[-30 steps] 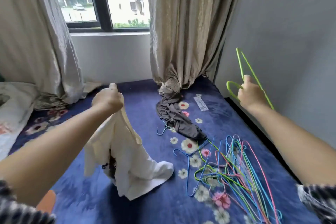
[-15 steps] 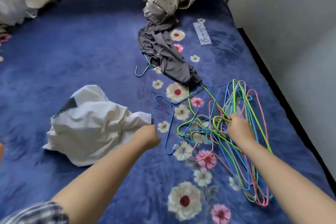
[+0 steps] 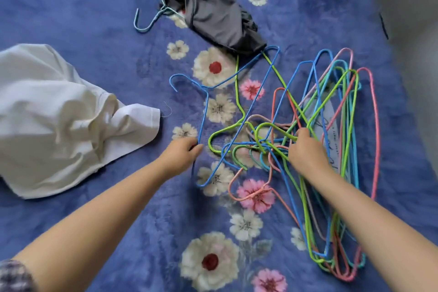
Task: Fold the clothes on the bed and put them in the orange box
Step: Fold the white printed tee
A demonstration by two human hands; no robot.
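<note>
A crumpled white garment [image 3: 59, 121] lies on the blue flowered bedspread [image 3: 83, 19] at the left, with no hand on it. A dark grey garment [image 3: 208, 7] lies bunched at the top centre, a light blue hanger [image 3: 151, 19] still in it. My left hand [image 3: 182, 154] pinches the wire of a blue hanger [image 3: 206, 111] lying apart from the pile. My right hand [image 3: 305, 149] grips green hanger wires in the tangled pile of coloured hangers [image 3: 331, 149]. The orange box is out of view.
The hanger pile spreads over the right side of the bed, from the grey garment down to the bottom right. A grey wall [image 3: 414, 31] borders the bed on the right. A white label [image 3: 329, 130] lies under the hangers.
The white garment was dropped onto the bed and the green hanger was laid on the pile. My left hand moved right from the garment to the blue hanger. The view tilted down.
</note>
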